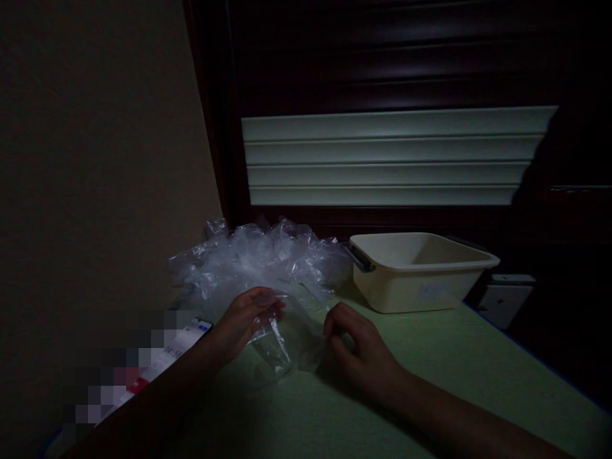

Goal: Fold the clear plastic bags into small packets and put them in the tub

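Note:
A thin clear plastic bag [306, 335] stretches between my two hands above the green tabletop. My left hand [241, 322] is curled round its left side, with film over the fingers and a shiny fold hanging below them. At the bag's right edge, my right hand [356, 347] is closed in a pinch on the film. Just behind my left hand lies a large crumpled heap of clear plastic bags [268, 255]. The scene is dim, so the bag's opening cannot be made out.
A cream plastic basin [406, 287] with dark handles stands at the back right of the green table [430, 370]. Left of my left arm is a device with a lit screen [176, 347], partly blurred out. A white box [505, 303] sits beyond the right edge. Behind rises a dark slatted panel [382, 83].

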Available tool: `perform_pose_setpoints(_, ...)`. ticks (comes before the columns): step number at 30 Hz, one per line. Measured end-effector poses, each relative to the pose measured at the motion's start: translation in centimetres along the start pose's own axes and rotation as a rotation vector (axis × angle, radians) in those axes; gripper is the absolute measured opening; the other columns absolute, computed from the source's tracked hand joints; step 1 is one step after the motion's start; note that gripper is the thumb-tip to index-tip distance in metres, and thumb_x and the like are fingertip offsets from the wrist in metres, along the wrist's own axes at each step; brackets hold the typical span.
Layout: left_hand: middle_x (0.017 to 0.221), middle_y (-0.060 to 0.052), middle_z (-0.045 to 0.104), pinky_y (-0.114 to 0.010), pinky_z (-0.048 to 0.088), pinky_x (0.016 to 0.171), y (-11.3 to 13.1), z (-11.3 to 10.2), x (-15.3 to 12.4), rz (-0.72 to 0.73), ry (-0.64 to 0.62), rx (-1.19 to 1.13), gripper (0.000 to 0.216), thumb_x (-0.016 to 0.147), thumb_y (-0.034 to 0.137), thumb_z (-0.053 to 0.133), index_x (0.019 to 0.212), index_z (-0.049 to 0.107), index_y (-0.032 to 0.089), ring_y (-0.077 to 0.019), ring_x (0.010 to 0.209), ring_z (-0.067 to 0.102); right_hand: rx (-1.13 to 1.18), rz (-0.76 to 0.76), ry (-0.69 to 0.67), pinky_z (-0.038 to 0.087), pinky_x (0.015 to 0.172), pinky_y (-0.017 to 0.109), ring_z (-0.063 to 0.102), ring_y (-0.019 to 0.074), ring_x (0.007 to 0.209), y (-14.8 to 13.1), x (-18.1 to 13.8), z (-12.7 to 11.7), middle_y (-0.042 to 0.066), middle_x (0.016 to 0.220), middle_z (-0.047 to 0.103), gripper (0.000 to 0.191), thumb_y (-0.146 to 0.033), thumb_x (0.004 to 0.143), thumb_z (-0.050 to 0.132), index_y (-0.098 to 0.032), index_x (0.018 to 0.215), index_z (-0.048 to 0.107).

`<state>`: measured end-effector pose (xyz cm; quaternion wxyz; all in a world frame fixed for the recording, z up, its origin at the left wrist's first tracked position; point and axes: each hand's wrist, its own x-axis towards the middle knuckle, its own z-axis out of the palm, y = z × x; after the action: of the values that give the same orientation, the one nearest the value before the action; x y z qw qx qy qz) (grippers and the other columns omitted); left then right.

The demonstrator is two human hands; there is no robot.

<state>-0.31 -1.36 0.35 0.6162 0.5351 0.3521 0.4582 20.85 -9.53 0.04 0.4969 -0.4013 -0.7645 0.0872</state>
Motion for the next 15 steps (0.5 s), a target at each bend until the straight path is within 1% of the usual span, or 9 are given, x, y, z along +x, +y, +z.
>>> perform_pose_setpoints(4,0.083,-0.001,0.061,-0.028,0.053,0.063,-0.2,-0.3,0.2,-0.011,0.027,-0.029,0.011,0.094,0.022,0.059,0.091,0.059,0.011,-0.0137,0.068,0.061,0.016,0.014,-0.051,0.039,0.052,0.026,0.051,0.0159,0.057,-0.2,-0.3,-0.1,0.0,0.062,0.051,0.01,-0.013,0.067,0.042,-0.021,0.064,0.046)
perform_pose_setpoints(6,0.08,0.0,0.059,-0.025,0.052,0.058,-0.3,-0.3,0.2,-0.012,0.033,-0.041,0.01,0.094,0.021,0.059,0.091,0.059,0.011,-0.012,0.064,0.058,0.039,0.026,-0.052,0.04,0.053,0.027,0.052,0.0163,0.057,-0.3,-0.3,-0.4,0.0,0.062,0.052,0.007,-0.016,0.067,0.044,-0.021,0.067,0.048)
perform_pose_setpoints(7,0.079,0.0,0.058,-0.024,0.051,0.056,-0.3,-0.3,0.2,-0.017,0.032,-0.046,0.01,0.094,0.021,0.059,0.091,0.059,0.011,-0.0115,0.062,0.058,0.05,0.041,-0.039,0.042,0.055,0.028,0.053,0.0171,0.06,-0.4,-0.3,-0.5,0.001,0.065,0.054,0.007,-0.018,0.07,0.044,-0.021,0.071,0.05)
perform_pose_setpoints(9,0.077,0.001,0.058,-0.022,0.049,0.054,-0.2,-0.2,0.1,-0.036,0.012,-0.049,0.009,0.094,0.019,0.058,0.09,0.058,0.011,-0.0108,0.06,0.057,0.071,0.088,0.008,0.046,0.062,0.032,0.057,0.0196,0.07,-0.5,-0.1,-0.8,0.004,0.076,0.059,0.009,-0.022,0.078,0.045,-0.02,0.083,0.053)
perform_pose_setpoints(11,0.074,0.001,0.057,-0.02,0.047,0.051,0.0,0.0,-0.2,-0.061,-0.035,-0.046,0.009,0.094,0.018,0.058,0.088,0.058,0.011,-0.0101,0.058,0.056,0.098,0.143,0.048,0.049,0.071,0.036,0.06,0.0221,0.085,-0.4,0.1,-0.9,0.008,0.091,0.061,0.015,-0.028,0.085,0.046,-0.021,0.096,0.053)
perform_pose_setpoints(13,0.071,0.002,0.056,-0.02,0.046,0.05,0.2,0.3,-0.5,-0.08,-0.096,-0.038,0.009,0.093,0.017,0.059,0.086,0.058,0.011,-0.0096,0.055,0.054,0.131,0.192,0.051,0.05,0.079,0.04,0.06,0.0238,0.097,-0.3,0.2,-0.7,0.011,0.105,0.061,0.024,-0.033,0.088,0.048,-0.022,0.108,0.051)
perform_pose_setpoints(15,0.068,0.003,0.056,-0.02,0.046,0.05,0.4,0.6,-0.8,-0.092,-0.159,-0.029,0.01,0.091,0.018,0.061,0.084,0.058,0.011,-0.0097,0.054,0.054,0.159,0.225,0.024,0.049,0.085,0.042,0.058,0.0254,0.107,-0.1,0.0,-0.2,0.013,0.116,0.059,0.037,-0.036,0.085,0.054,-0.022,0.118,0.046)
